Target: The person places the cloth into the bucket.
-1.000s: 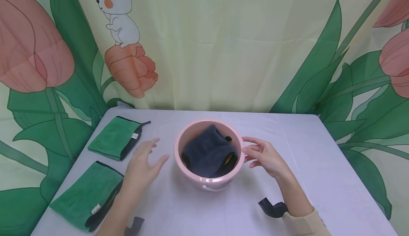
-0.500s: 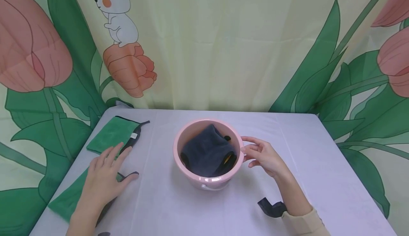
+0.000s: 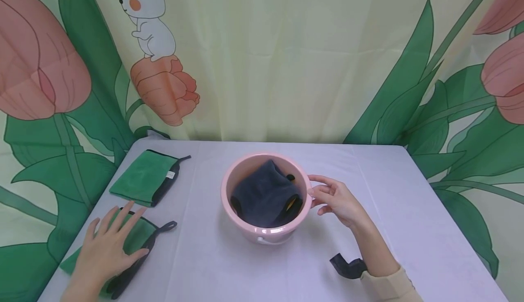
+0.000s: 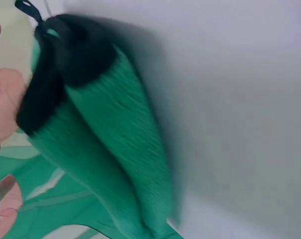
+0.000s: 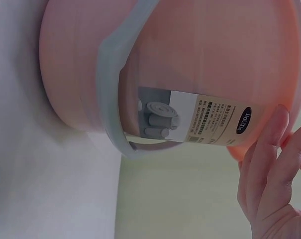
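Note:
My left hand [image 3: 104, 252] is spread over the nearer folded green towel [image 3: 141, 236], its fingers apart and its thumb across the dark trim. In the left wrist view this towel [image 4: 115, 129] shows its doubled plush folds, dark edging and hanging loop, with a few fingertips at the left edge. My right hand [image 3: 337, 202] holds the rim of a pink bucket [image 3: 229, 215] at its right side, fingertips against the outer wall under the rim in the right wrist view. Inside the bucket lies a bunched dark grey cloth [image 3: 264, 197] with black and yellow bits at its edges.
A second folded green towel [image 3: 141, 177] with a white tag lies farther back on the left. The white-covered table [image 3: 368, 170] ends at a printed curtain [image 3: 278, 65]. The bucket's pale handle [image 5: 108, 84] hangs down, beside a paper label [image 5: 190, 117].
My left hand has moved from beside the bucket leftward and down onto the nearer green towel, its fingers spreading. The right hand and the bucket have stayed in place.

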Tool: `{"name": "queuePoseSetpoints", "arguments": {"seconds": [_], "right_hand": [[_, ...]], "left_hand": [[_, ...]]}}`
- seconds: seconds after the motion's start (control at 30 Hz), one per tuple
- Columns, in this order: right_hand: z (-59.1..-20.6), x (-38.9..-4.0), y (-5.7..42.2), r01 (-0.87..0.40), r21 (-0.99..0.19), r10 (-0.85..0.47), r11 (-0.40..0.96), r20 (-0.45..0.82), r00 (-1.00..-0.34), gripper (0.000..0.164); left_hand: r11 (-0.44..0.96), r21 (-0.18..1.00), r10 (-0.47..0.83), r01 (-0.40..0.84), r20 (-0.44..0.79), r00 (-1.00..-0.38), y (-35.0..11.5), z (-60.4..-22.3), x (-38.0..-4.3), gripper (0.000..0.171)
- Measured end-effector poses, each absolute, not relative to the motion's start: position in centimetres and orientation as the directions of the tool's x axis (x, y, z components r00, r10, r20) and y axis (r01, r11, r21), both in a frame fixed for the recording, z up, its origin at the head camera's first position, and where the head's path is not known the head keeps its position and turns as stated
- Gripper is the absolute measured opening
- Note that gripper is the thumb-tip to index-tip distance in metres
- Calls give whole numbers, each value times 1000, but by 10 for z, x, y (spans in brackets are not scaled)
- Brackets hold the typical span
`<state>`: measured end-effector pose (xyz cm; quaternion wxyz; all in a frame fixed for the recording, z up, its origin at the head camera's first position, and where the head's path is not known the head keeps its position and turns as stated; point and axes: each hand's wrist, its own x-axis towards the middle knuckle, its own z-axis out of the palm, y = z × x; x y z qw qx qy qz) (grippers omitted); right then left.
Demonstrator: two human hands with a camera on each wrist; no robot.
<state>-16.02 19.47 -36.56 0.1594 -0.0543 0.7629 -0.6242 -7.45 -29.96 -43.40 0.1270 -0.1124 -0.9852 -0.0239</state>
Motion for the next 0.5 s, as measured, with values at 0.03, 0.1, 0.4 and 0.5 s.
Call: {"name": "queuePoseSetpoints", "arguments": {"seconds": [0.03, 0.1, 0.4, 0.5], "right_hand": [[-366, -160, 195, 116, -970, -282, 214, -175, -943, 56], [-366, -160, 195, 116, -970, -280, 215, -175, -944, 55], [-368, -161, 195, 114, -973, -278, 203, -169, -946, 54], [-369, -161, 195, 114, -974, -279, 198, -167, -946, 54]], "left_hand": [[974, 19, 213, 224, 246, -946, -302, -436, -73, 108], [975, 25, 210, 221, 231, -950, -306, -440, -71, 109], [982, 61, 172, 181, 128, -977, -318, -454, -66, 111], [985, 65, 154, 160, 87, -984, -322, -457, -66, 111]]}}
